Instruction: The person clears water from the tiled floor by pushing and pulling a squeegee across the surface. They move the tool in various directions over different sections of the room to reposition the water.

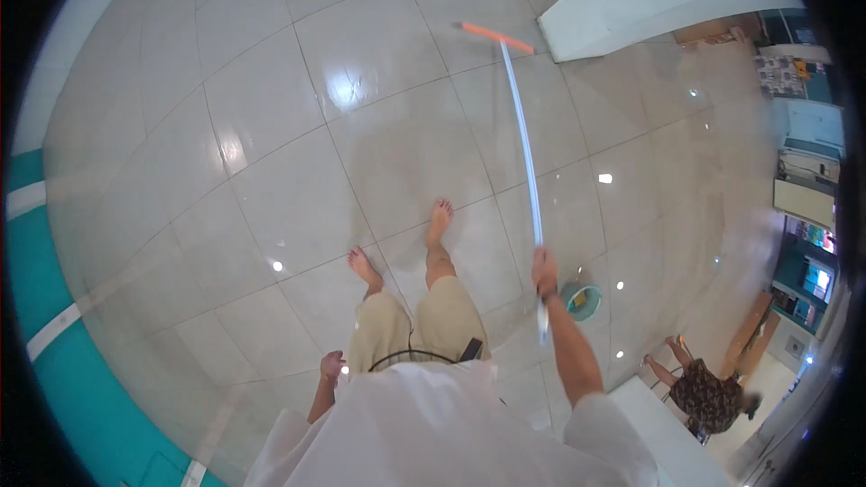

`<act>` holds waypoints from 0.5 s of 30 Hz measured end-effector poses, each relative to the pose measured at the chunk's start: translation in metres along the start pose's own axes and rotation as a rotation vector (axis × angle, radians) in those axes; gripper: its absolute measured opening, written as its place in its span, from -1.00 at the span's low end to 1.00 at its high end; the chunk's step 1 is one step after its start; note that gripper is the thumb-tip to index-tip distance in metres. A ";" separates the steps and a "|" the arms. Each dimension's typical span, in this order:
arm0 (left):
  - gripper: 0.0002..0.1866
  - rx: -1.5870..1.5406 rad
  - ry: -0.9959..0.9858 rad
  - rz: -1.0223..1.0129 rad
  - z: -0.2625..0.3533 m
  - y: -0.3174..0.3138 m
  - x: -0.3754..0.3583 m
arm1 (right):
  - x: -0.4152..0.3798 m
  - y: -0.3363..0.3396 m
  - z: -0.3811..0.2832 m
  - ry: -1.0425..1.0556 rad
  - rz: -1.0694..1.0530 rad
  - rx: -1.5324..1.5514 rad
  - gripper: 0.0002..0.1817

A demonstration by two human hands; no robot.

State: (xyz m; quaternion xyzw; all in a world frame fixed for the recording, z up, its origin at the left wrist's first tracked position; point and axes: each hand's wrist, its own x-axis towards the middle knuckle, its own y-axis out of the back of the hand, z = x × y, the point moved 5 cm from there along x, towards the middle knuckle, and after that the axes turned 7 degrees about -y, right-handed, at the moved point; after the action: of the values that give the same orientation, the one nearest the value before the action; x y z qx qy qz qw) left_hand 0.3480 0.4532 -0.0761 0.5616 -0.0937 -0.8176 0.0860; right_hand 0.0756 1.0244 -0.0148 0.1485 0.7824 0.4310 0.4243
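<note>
My right hand [545, 271] is wrapped round the pale pole of a floor squeegee [523, 131]. The pole reaches forward from my grip, and its short back end shows behind my wrist. At the far end, the orange squeegee head [496, 37] lies on the tiled floor [271, 216], close to a white wall corner. My left hand [333, 367] hangs low beside my left thigh, with its fingers loosely bent and nothing visible in them. A green bucket [581, 302] stands just right of my right forearm, with something yellow inside.
My bare feet stand on glossy tiles that reflect lights. A white wall or pillar [667, 0] juts in at the upper right. A person in dark patterned clothing [708, 395] is at the lower right, near a wooden counter [750, 334]. A teal-and-white wall [81, 352] curves along the left.
</note>
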 end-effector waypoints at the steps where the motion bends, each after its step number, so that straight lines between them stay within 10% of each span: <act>1: -0.65 0.006 0.005 0.013 0.013 -0.008 -0.004 | 0.054 0.001 -0.044 0.043 0.010 -0.002 -0.55; 9: -0.68 0.001 0.002 0.139 0.068 -0.051 -0.071 | 0.299 0.056 -0.274 0.003 -0.082 -0.207 -0.40; 15: -0.69 -0.021 0.019 0.133 0.047 -0.068 -0.077 | 0.242 0.080 -0.117 0.096 -0.073 -0.354 -0.34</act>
State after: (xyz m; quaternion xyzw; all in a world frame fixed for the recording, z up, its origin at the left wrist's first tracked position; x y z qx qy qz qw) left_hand 0.3291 0.5403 -0.0074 0.5609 -0.1215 -0.8057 0.1467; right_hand -0.1720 1.1520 -0.0489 0.0224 0.7186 0.5530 0.4212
